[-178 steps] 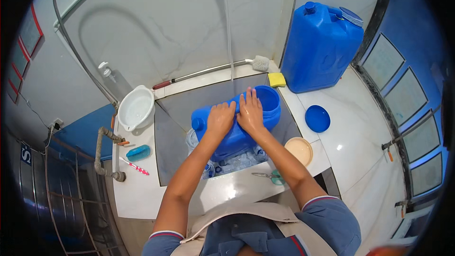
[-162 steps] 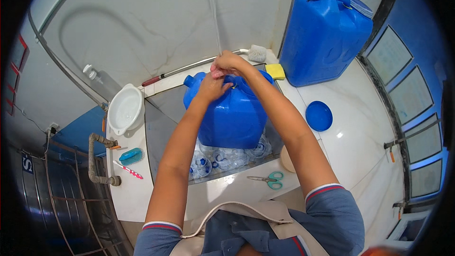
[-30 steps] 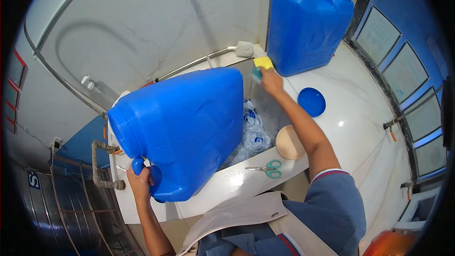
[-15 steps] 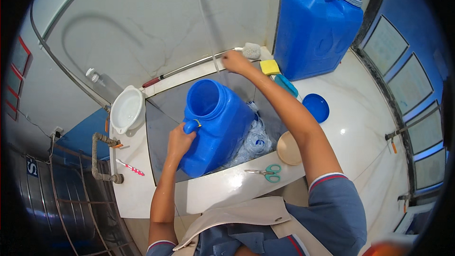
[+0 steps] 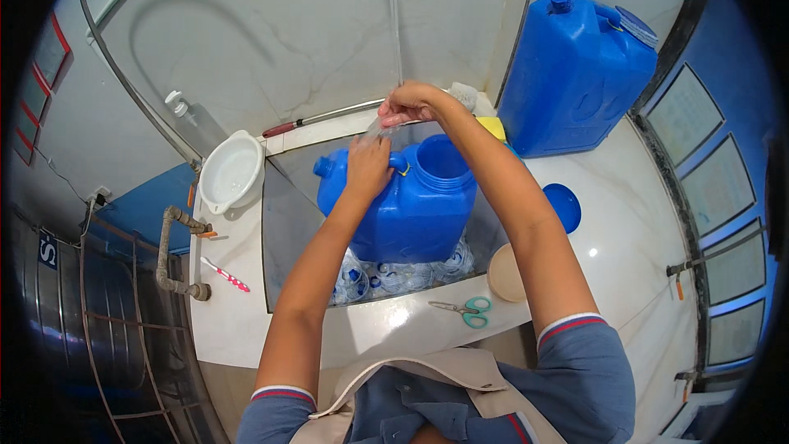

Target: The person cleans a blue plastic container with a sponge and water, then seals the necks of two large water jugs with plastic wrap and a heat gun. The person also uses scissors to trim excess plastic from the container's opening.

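Note:
A blue jerrycan (image 5: 411,218) stands in the grey sink (image 5: 288,230), its wide round mouth uncovered and turned to the right, a small capped spout at its left. My left hand (image 5: 370,166) is closed over the handle on its top. Just beyond, my right hand (image 5: 408,104) has its fingers bent together below a thin clear strand (image 5: 392,13) coming down from above; whether this is a hose or running water I cannot tell. Something clear and wet blurs between both hands. Several clear plastic pieces with blue parts (image 5: 403,278) lie under and in front of the jerrycan.
A second blue jerrycan (image 5: 575,82) stands at the back right, near a blue lid (image 5: 562,207). Teal-handled scissors (image 5: 468,311) and a beige bowl (image 5: 508,273) sit along the front. On the left are a white basin (image 5: 233,171), a pump bottle (image 5: 196,122) and a pink brush (image 5: 226,275).
The jerrycan has swung round, its mouth going from the far left side to the right. My left hand has moved away from me with the handle, and both hands are now close together.

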Demonstrator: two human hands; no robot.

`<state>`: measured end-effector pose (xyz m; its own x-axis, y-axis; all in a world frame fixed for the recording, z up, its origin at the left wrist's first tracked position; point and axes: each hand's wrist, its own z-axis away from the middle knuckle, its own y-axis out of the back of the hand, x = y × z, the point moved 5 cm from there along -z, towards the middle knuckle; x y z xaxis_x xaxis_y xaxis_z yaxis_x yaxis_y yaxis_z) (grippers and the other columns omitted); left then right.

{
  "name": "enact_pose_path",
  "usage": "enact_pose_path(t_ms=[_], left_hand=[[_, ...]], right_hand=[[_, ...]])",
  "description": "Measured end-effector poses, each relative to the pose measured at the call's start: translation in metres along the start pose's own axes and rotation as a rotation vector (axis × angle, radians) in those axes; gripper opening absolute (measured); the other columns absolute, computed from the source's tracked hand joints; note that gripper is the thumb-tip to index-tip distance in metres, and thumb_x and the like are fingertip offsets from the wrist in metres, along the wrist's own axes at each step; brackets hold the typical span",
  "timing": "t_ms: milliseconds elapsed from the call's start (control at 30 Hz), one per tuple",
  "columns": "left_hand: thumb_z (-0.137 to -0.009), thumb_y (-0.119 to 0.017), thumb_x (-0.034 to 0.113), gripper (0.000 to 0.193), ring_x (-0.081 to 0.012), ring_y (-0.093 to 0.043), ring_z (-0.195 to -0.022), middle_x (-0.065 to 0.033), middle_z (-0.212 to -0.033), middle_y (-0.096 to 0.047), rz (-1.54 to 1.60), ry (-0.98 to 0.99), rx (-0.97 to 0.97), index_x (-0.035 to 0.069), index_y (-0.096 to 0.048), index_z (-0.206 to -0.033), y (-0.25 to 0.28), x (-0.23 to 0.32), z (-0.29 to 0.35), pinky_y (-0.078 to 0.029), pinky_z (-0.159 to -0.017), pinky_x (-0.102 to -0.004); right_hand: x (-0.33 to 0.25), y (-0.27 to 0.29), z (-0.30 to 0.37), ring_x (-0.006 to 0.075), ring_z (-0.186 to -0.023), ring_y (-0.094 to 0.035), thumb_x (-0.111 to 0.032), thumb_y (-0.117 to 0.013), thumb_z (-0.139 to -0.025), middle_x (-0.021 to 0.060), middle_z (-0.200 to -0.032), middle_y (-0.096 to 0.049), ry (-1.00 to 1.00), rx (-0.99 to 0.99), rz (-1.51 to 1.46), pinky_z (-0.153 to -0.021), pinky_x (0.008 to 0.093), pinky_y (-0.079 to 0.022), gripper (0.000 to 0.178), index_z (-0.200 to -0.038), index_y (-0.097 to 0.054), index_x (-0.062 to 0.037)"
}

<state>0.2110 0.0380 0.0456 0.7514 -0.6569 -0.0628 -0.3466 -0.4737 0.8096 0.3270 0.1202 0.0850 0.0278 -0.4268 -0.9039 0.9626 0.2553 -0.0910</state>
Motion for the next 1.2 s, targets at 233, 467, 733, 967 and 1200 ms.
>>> enact_pose_path(t_ms=[233,467,733,967,1200], left_hand=[[-0.064,-0.07,0.015,0.029,-0.0297,-0.057,-0.089,-0.0124,-0.092,-0.06,0.122,0.124,-0.412,0.006,-0.056,-0.087,-0.033,0.0,-0.019,-0.046,-0.076,-0.0392],[-0.069,-0.065,0.014,0.038,-0.0292,-0.056,-0.092,-0.0156,-0.097,-0.058,0.462,0.146,0.198,-0.001,-0.051,-0.101,0.014,-0.012,0.03,-0.043,-0.086,-0.0395],[-0.081,-0.064,0.034,0.055,-0.0286,-0.048,-0.111,-0.021,-0.114,-0.051,2.031,1.568,0.242,-0.006,-0.042,-0.112,-0.002,-0.001,0.098,-0.036,-0.1,-0.0393],[-0.08,-0.065,0.021,0.022,-0.0272,-0.057,-0.099,-0.0122,-0.091,-0.059,2.397,1.247,0.714,0.005,-0.051,-0.084,0.01,-0.005,0.068,-0.043,-0.093,-0.0402],[-0.086,-0.056,0.013,0.015,-0.0135,-0.045,-0.059,-0.0005,-0.06,-0.043,2.097,0.464,0.638,0.009,-0.047,-0.075,0.147,0.103,-0.022,-0.041,-0.061,-0.0282]], right_hand=[[-0.008,0.002,0.009,0.0284,-0.071,-0.067,-0.004,-0.057,-0.079,0.0194,-0.084,-0.062,0.113,0.057,0.017,-0.061,0.0345,-0.059,0.017,-0.088,-0.058,0.0108],[0.077,-0.035,0.045,0.0312,-0.098,-0.059,-0.024,-0.063,-0.076,0.0171,-0.107,-0.061,0.293,0.066,1.445,-0.098,0.0514,-0.035,0.043,-0.112,-0.056,-0.0019],[0.108,-0.069,0.092,0.0314,-0.098,-0.056,-0.024,-0.065,-0.078,0.0151,-0.093,-0.062,0.672,0.5,1.334,-0.104,0.0518,-0.026,0.029,-0.096,-0.057,-0.0017],[0.077,-0.089,0.156,0.0327,-0.095,-0.055,-0.019,-0.062,-0.079,0.0143,-0.088,-0.061,0.919,0.608,1.179,-0.102,0.0507,-0.027,0.024,-0.094,-0.057,-0.0014],[0.062,0.011,0.243,0.0376,-0.108,-0.046,-0.025,-0.047,-0.089,0.0215,-0.112,-0.051,1.056,1.232,0.615,-0.099,0.0472,-0.031,0.033,-0.109,-0.051,0.0024]])
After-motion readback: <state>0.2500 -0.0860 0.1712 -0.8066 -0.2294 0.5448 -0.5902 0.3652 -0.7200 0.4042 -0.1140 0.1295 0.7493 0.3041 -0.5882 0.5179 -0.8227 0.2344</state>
